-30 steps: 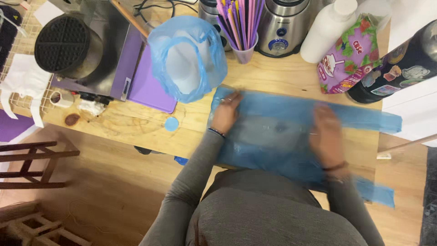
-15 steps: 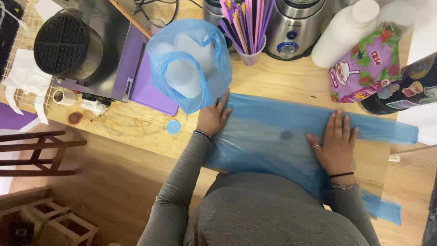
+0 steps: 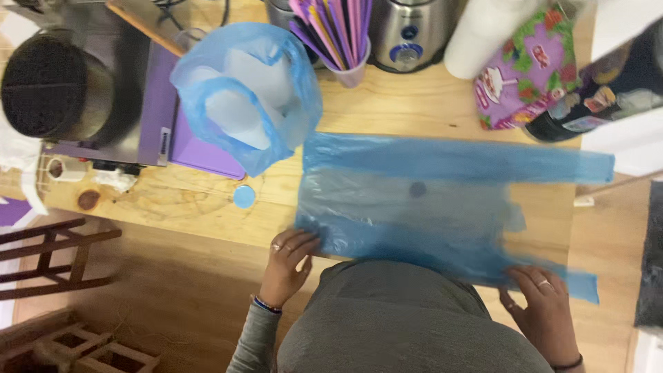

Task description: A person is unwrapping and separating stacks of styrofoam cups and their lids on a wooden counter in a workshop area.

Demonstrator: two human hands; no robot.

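A flat blue plastic bag (image 3: 428, 200) lies spread on the wooden table (image 3: 207, 214), its two handle strips reaching to the right. My left hand (image 3: 286, 261) grips the bag's near left corner at the table's front edge. My right hand (image 3: 542, 307) holds the near handle strip at the bag's lower right. A second blue bag (image 3: 245, 97) stands open at the back left with white cups inside. My grey-clad body hides part of the flat bag's near edge.
Behind the bag stand a cup of purple and pink straws (image 3: 338, 34), a steel appliance (image 3: 407, 27), a white bottle (image 3: 483, 27) and a colourful pouch (image 3: 525, 76). A black round appliance (image 3: 48, 90) and purple board (image 3: 186, 138) sit left. A small blue cap (image 3: 244, 197) lies near.
Both hands have slid off the top of the flat bag toward me and now hold its near edge, left at the corner, right at the handle strip.
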